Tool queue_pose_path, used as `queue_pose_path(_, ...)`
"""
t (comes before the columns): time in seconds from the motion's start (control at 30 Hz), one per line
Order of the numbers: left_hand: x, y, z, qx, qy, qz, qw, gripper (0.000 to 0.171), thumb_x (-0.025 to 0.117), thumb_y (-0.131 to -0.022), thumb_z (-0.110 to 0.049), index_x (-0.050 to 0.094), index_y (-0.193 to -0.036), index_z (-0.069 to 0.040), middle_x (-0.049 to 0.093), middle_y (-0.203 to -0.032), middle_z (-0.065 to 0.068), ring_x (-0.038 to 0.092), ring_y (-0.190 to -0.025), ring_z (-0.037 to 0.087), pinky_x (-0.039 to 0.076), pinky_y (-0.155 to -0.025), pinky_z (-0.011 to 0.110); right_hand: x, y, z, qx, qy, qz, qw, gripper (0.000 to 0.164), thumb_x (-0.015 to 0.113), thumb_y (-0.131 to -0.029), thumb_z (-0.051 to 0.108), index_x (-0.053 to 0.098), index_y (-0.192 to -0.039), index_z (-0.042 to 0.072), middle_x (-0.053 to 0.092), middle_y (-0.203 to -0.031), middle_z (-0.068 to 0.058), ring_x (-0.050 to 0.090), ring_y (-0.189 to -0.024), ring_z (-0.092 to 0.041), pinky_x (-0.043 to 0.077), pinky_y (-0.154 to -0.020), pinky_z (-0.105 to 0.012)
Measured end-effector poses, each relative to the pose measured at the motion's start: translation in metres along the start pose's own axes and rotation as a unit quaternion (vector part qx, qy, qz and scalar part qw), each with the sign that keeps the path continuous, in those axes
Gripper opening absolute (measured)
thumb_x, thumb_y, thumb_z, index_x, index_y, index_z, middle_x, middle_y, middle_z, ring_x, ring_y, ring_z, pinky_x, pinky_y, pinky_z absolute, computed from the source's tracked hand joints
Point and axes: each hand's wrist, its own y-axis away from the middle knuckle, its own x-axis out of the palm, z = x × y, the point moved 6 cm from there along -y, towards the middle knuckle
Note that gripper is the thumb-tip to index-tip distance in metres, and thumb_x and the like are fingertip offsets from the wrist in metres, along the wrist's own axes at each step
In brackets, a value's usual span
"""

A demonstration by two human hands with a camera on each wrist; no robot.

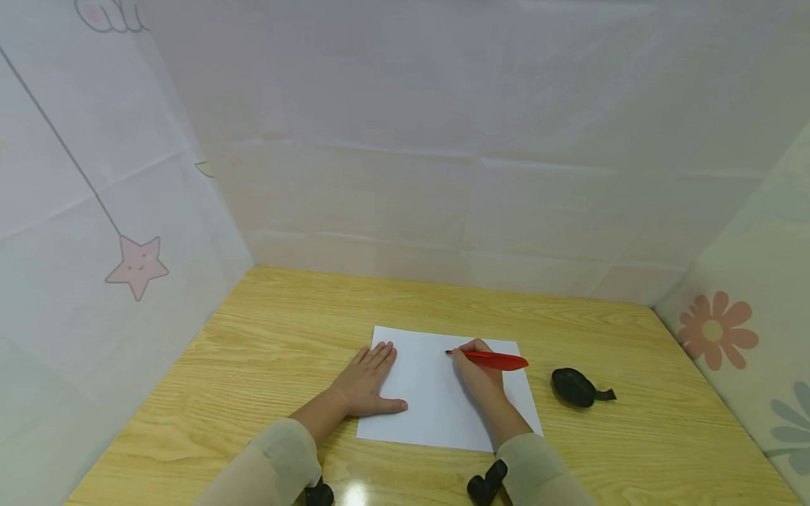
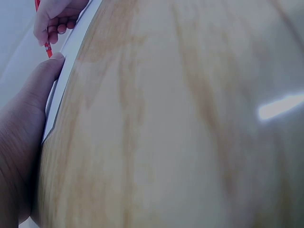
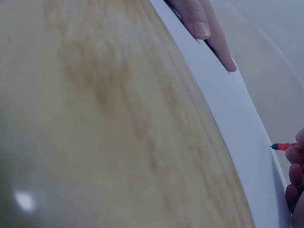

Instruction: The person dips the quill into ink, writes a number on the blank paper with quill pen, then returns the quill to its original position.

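Note:
A white sheet of paper lies on the wooden table. My left hand rests flat on its left side, fingers spread and thumb out over the sheet. My right hand pinches a red feather-shaped pen above the right part of the paper. The pen's dark tip points left, and its broad end sticks out past the hand to the right. In the right wrist view the pen's tip shows close to the paper; whether it touches cannot be told. No marks are visible on the sheet.
Right of the paper, a black rounded object with a short flat tail lies on the table. Pale printed cloth hangs behind and on both sides. Black devices sit at both wrists.

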Motion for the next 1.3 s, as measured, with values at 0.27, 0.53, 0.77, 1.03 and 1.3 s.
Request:
queue_pose_path(0.27, 0.0071, -0.0033, 0.0042, -0.007, 0.004, -0.001, 1.0, 0.107, 0.048, -0.084, -0.076, 0.012, -0.158, -0.006, 0.007, -0.167, 0.008, 0.005, -0.155, 0.022, 0.007, -0.125, 0.047, 0.0017, 0.0007, -0.0003, 0.009, 0.006, 0.003, 1.0, 0.022, 0.073, -0.082, 0.016, 0.062, -0.099, 0.008, 0.063, -0.108, -0.011, 0.052, -0.102, -0.026, 0.048, -0.074, -0.025)
queue_pose_path(0.53, 0.0068, -0.0028, 0.0041, -0.013, -0.003, 0.001, 0.9999, 0.108, 0.047, -0.084, -0.077, 0.012, -0.158, -0.007, 0.006, -0.167, 0.007, 0.005, -0.155, 0.022, 0.006, -0.125, 0.046, 0.003, 0.0029, 0.0003, 0.014, -0.007, 0.009, 1.0, 0.02, 0.072, -0.082, 0.016, 0.063, -0.097, 0.008, 0.063, -0.106, -0.01, 0.051, -0.102, -0.026, 0.048, -0.074, -0.025)
queue_pose_path(0.77, 0.0068, -0.0028, 0.0037, -0.016, -0.005, 0.005, 0.9998, 0.107, 0.045, -0.084, -0.078, 0.012, -0.158, -0.008, 0.006, -0.167, 0.006, 0.005, -0.155, 0.021, 0.008, -0.125, 0.045, 0.0034, 0.0038, 0.0001, 0.006, -0.008, 0.008, 1.0, 0.018, 0.072, -0.081, 0.015, 0.062, -0.094, 0.009, 0.064, -0.1, -0.007, 0.052, -0.098, -0.025, 0.048, -0.073, -0.025)
queue_pose_path(1.03, 0.0048, -0.0016, 0.0024, -0.019, -0.005, 0.006, 0.9998, 0.107, 0.046, -0.084, -0.078, 0.012, -0.158, -0.008, 0.007, -0.167, 0.006, 0.005, -0.155, 0.021, 0.007, -0.125, 0.045, 0.0044, 0.006, -0.0004, 0.01, 0.003, 0.015, 1.0, 0.017, 0.072, -0.081, 0.015, 0.063, -0.094, 0.009, 0.065, -0.099, -0.008, 0.053, -0.096, -0.025, 0.048, -0.072, -0.024)
queue_pose_path(1.3, 0.0044, -0.0002, 0.0009, -0.019, -0.004, 0.007, 0.9998, 0.107, 0.046, -0.084, -0.078, 0.012, -0.158, -0.007, 0.007, -0.167, 0.006, 0.005, -0.155, 0.021, 0.007, -0.125, 0.045, 0.005, 0.0094, -0.0006, -0.002, -0.001, 0.026, 1.0, 0.017, 0.072, -0.083, 0.015, 0.063, -0.094, 0.007, 0.065, -0.099, -0.009, 0.053, -0.096, -0.025, 0.048, -0.072, -0.025)
